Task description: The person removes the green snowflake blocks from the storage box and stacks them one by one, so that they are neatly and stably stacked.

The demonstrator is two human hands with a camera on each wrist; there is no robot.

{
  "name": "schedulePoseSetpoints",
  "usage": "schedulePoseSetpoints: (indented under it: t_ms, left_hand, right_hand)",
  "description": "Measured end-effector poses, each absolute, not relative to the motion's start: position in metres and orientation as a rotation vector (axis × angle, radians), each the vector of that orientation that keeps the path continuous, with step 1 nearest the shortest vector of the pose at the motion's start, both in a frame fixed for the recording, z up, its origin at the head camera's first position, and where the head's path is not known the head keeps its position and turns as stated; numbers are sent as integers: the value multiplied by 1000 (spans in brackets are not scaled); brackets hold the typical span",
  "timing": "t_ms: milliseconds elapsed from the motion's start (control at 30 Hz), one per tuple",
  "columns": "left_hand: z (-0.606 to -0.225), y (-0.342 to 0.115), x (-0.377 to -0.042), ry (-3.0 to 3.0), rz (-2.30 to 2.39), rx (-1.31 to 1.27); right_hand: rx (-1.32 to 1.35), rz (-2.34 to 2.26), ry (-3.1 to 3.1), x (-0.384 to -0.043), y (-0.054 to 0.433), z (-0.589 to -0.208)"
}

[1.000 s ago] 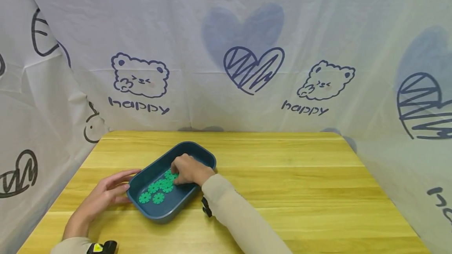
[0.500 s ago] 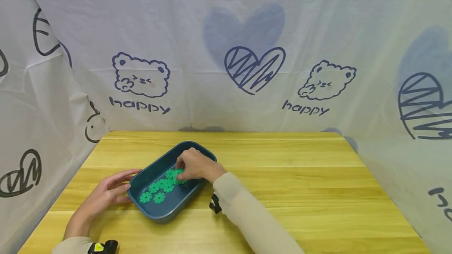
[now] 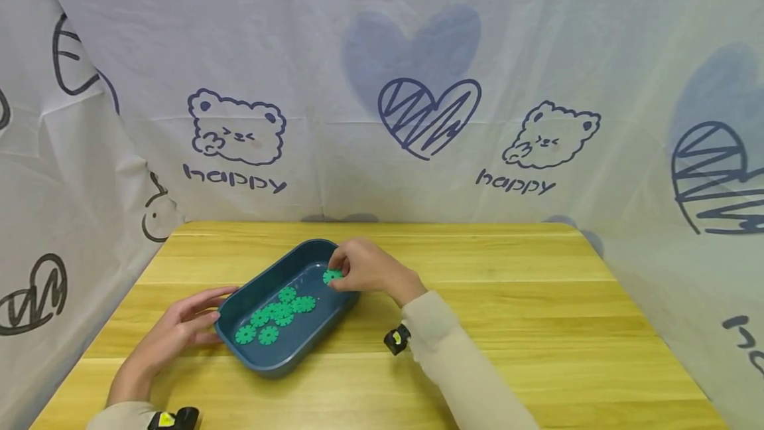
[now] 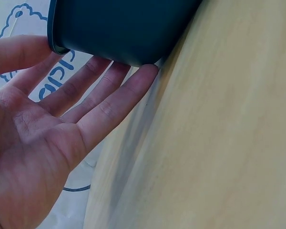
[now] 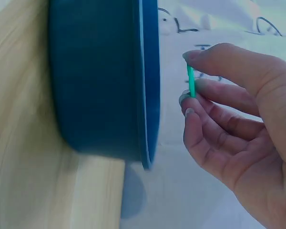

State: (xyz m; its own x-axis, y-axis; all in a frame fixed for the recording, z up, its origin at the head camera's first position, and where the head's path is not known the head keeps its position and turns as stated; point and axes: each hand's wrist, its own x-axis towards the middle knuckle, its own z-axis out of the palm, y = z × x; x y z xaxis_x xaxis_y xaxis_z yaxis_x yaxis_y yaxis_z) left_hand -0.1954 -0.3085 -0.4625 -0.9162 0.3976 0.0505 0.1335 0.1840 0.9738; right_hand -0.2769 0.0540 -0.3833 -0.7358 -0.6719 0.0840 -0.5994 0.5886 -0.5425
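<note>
My right hand (image 3: 369, 267) pinches a green notched plastic disc (image 3: 331, 276) between thumb and fingertips, above the right end of the dark blue bin (image 3: 319, 344). Seen edge-on in the right wrist view, that disc (image 5: 191, 81) is thin, and the hand is apart from the bin wall (image 5: 97, 81). Several more green discs (image 3: 280, 312) lie flat inside the bin, some overlapping. At the bin's left end is my left hand (image 3: 179, 327). In the left wrist view its fingers (image 4: 107, 107) are spread and nearly straight, fingertips against the outer wall, thumb at the rim.
The bin stands slantwise on a yellow wood-grain table (image 3: 507, 310). White cloth (image 3: 334, 171) with hearts and bear drawings hangs behind the table and at both sides. A small black device (image 3: 396, 338) is on the right wrist, another (image 3: 174, 419) on the left.
My right hand has risen from the pile and moved right, bringing a green disc with it toward the bin's right end. The left hand and the bin have stayed in place.
</note>
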Motion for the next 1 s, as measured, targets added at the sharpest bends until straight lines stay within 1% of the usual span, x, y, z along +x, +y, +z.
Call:
schedulePoseSetpoints:
  t_ms: [200,533,833,1000]
  left_hand:
    - [-461,-306,-196,2258,1793,473]
    - [-463,-301,-197,2245,1806,504]
    - [-463,-295,-198,2249,1804,595]
    - [-463,-294,-199,2263,1794,599]
  right_hand:
    - [-1032,-933,2718,-270,88,-383]
    - [-987,-1009,2794,-267,136,-389]
    - [-940,-956,2818,-265,166,-405]
    - [-901,-925,2823,-265,179,-414]
